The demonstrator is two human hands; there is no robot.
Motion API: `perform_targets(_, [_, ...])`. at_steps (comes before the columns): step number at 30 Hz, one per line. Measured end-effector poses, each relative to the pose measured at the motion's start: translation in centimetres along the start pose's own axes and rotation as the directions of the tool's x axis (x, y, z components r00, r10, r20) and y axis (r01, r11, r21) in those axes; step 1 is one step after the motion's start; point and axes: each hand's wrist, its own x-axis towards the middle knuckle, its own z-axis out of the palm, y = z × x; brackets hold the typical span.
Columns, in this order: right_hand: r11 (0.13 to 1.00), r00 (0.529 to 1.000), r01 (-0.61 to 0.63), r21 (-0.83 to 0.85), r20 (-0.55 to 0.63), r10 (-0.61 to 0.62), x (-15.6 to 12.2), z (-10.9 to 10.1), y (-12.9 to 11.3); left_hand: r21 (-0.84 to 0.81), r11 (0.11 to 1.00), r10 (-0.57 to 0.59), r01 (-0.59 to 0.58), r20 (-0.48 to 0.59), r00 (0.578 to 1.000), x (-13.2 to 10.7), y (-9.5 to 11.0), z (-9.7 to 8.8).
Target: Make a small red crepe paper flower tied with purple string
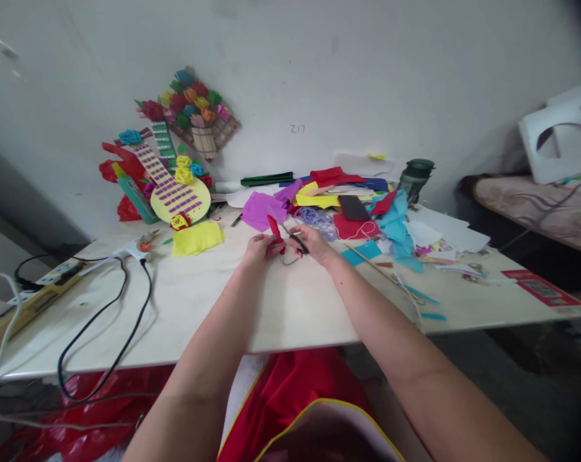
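My left hand (260, 247) is closed on a small red paper piece (273, 228) that sticks up from its fingers, above the middle of the pale table (290, 301). My right hand (314, 242) is closed round dark-handled scissors (294, 240), whose blades point toward the red piece. The two hands almost touch. A purple paper sheet (264, 210) lies just behind them.
A heap of coloured paper scraps (367, 205) and a dark jar (415, 176) fill the back right. A yellow paper guitar (172, 189) and paper flowers (194, 102) lean on the wall at left. Black cables (102, 314) and power strips cross the left side. A yellow sheet (197, 238) lies nearby.
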Motion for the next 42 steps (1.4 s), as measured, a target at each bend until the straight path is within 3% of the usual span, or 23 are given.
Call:
perform_targets(2, [0.998,0.981,0.07,0.005,-0.182,-0.068,0.6,-1.2,-0.1,-0.02,1.0,-0.011,0.011,-0.016,1.0,-0.1,0.2,0.1])
perform_targets(4, [0.994,0.922,0.087,-0.061,-0.372,-0.104,1.1,-2.8,-0.1,-0.025,1.0,0.0,0.0,-0.018,1.0,-0.1,0.4,0.1])
perform_targets(7, [0.926,0.822,-0.077,-0.37,-0.549,-0.151,1.3,-5.6,-0.3,-0.033,0.999,0.019,-0.019,-0.007,1.0,0.0,0.3,0.0])
perform_targets(10, [0.624,0.798,-0.344,-0.702,-0.568,-0.199,0.6,-7.6,-0.6,-0.059,0.997,0.044,-0.043,0.012,0.999,0.2,0.2,-0.3])
perform_targets(12, [0.421,0.809,-0.471,-0.775,-0.57,-0.144,0.1,-8.4,-0.8,-0.08,0.995,0.064,-0.062,0.019,0.998,0.3,0.1,-0.4])
perform_targets(14, [0.29,0.797,-0.559,-0.777,-0.6,-0.07,-0.3,-8.6,-0.8,-0.105,0.991,0.082,-0.079,0.021,0.996,0.3,0.1,-0.5])
perform_targets(17, [0.198,0.775,-0.619,-0.76,-0.632,-0.003,-0.5,-8.7,-0.5,-0.145,0.985,0.094,-0.09,0.023,0.995,0.4,0.1,-0.5])
perform_targets(22, [0.163,0.783,-0.619,-0.768,-0.62,0.054,-0.4,-8.7,-0.3,-0.194,0.978,0.085,-0.079,0.022,0.996,0.6,0.0,-0.7])
perform_targets(25, [0.198,0.781,-0.603,-0.773,-0.622,-0.048,-0.2,-8.2,-0.8,-0.248,0.966,0.08,-0.077,0.004,0.997,0.7,0.0,-0.6])
perform_targets(28, [0.41,0.822,-0.465,-0.785,-0.555,-0.13,0.2,-6.4,-0.9,-0.319,0.944,0.081,-0.084,-0.023,0.996,0.5,0.2,-0.3])
perform_targets(29, [0.522,0.854,-0.393,-0.757,-0.511,-0.099,0.3,-5.5,-0.8,-0.337,0.938,0.075,-0.08,-0.029,0.997,0.3,0.3,-0.1])
perform_targets(31, [0.758,0.918,-0.309,-0.574,-0.388,0.081,0.5,-3.4,-0.4,-0.368,0.928,0.053,-0.063,-0.039,0.998,0.0,0.6,0.2])
perform_targets(33, [0.894,0.955,-0.268,-0.36,-0.221,0.198,0.4,-1.4,0.2,-0.398,0.916,0.032,-0.047,-0.043,0.999,-0.3,0.8,0.5])
perform_targets(35, [0.937,0.966,-0.258,-0.237,-0.06,0.251,0.3,0.0,0.8,-0.42,0.907,0.021,-0.037,-0.043,0.999,-0.5,1.0,0.6])
perform_targets(38, [0.935,0.944,-0.283,-0.214,0.112,0.311,0.0,0.5,1.4,-0.444,0.895,0.018,-0.034,-0.042,0.999,-0.5,1.1,0.5])
perform_targets(40, [0.947,0.946,-0.243,-0.209,0.163,0.279,0.1,-0.1,1.5,-0.461,0.886,0.018,-0.039,-0.051,0.999,-0.3,1.1,0.4])
perform_targets(42, [0.973,0.97,-0.179,-0.148,0.139,0.2,0.2,-1.1,1.3,-0.461,0.886,0.009,-0.038,-0.064,0.998,-0.2,1.1,0.3])
